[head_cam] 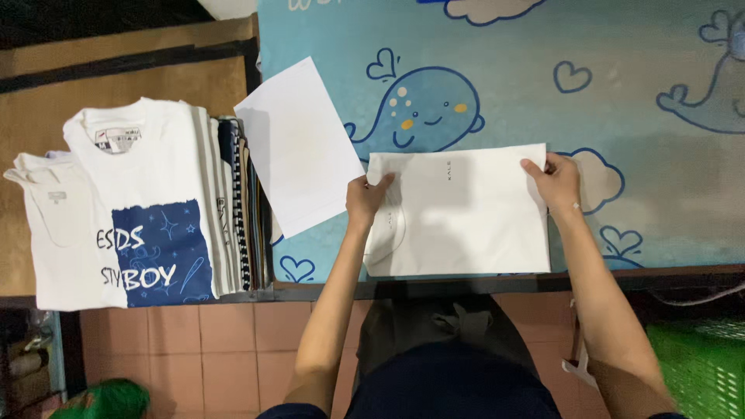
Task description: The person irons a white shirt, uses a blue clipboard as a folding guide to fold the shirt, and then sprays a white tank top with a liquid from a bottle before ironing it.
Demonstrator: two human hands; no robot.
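Lying flat on the table (pixel 667 178), which is covered by a pale blue mat with whale and heart drawings, a folded white garment (pixel 466 217) forms a near rectangle at the near edge, directly ahead of the person. Its long axis runs left to right across the view, roughly parallel to the table's near edge, with a slight tilt so that the far edge rises toward the right. A curved neckline seam shows near its left end, so the collar points toward the person's left. The left hand (pixel 366 198) rests on the upper left corner of the garment, fingers curled and partly closed, with the fingertips pinching or pressing the fabric edge there. The right hand (pixel 555 182) rests on the upper right corner, fingers bent over the far edge and gripping the fabric; whether the thumb is under the cloth cannot be told. A blank white sheet (pixel 299 147) lies tilted on the mat just left of the garment, near the left hand but not touched by it. Farther left, a stack of folded shirts (pixel 147 209) sits on a brown surface, its top shirt white with a dark blue printed panel.
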